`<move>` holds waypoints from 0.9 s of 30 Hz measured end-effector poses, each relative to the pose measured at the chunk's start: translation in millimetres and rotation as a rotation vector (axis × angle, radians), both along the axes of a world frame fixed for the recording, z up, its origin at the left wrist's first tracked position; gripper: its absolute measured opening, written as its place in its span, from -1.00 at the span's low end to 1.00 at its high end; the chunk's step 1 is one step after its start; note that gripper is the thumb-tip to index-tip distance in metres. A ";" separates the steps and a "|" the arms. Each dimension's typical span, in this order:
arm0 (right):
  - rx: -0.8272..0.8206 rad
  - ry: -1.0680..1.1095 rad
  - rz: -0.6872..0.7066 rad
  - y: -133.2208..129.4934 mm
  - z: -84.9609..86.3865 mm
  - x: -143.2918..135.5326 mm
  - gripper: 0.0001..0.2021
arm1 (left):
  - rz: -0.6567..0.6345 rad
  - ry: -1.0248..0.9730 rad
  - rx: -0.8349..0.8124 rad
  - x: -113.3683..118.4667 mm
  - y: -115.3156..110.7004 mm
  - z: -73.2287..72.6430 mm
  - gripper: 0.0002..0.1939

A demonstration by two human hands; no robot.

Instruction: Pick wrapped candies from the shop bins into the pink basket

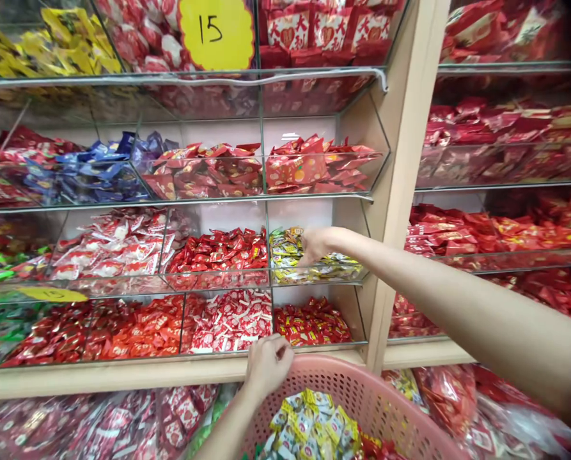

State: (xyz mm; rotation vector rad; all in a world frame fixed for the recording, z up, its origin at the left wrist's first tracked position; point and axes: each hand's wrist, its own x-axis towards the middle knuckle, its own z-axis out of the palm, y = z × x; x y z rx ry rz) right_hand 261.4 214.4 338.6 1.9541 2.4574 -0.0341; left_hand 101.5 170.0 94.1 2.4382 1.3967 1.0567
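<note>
My left hand (268, 363) is closed over the rim of a pink perforated plastic basket (376, 402), its fingers curled at the edge by the shelf's front board. Inside the basket lies a heap of yellow-and-white wrapped candies (314, 425), with some red wrappers beside it. My right hand (318, 245) reaches into a glass-fronted compartment of yellow-and-silver wrapped candies (288, 255). Its fingers point down, apart, at the candies; their tips are partly hidden, and I see nothing held in them.
Red candies (314, 322) fill the compartment below, and more red ones (227, 252) lie to the left. Glass dividers and a wooden upright (405, 166) frame the bins. A yellow tag (217, 33) reads 15. Bagged candies (93, 425) sit under the shelf.
</note>
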 end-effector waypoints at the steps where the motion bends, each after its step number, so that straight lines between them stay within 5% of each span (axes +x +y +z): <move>1: -0.043 -0.053 -0.029 0.7 0.4 -5.5 -0.59 | -0.003 -0.006 -0.001 0.0 0.2 0.3 -0.75; 9: -0.087 -0.142 -0.204 -7.6 6.8 -13.0 -0.64 | -0.005 -0.018 -0.016 -0.3 0.5 0.2 -0.75; 14: -0.029 -0.269 -0.129 -25.6 9.6 -4.5 -0.95 | -0.004 -0.027 -0.020 0.4 -0.1 0.5 -0.75; 17: 0.023 -0.280 -0.049 -35.1 8.1 5.8 -0.88 | -0.001 -0.023 -0.017 0.7 -0.3 0.3 -0.75; 27: 0.478 0.276 0.130 -44.6 -18.3 60.5 -0.80 | 0.019 0.017 -0.004 2.5 -1.2 2.9 -0.77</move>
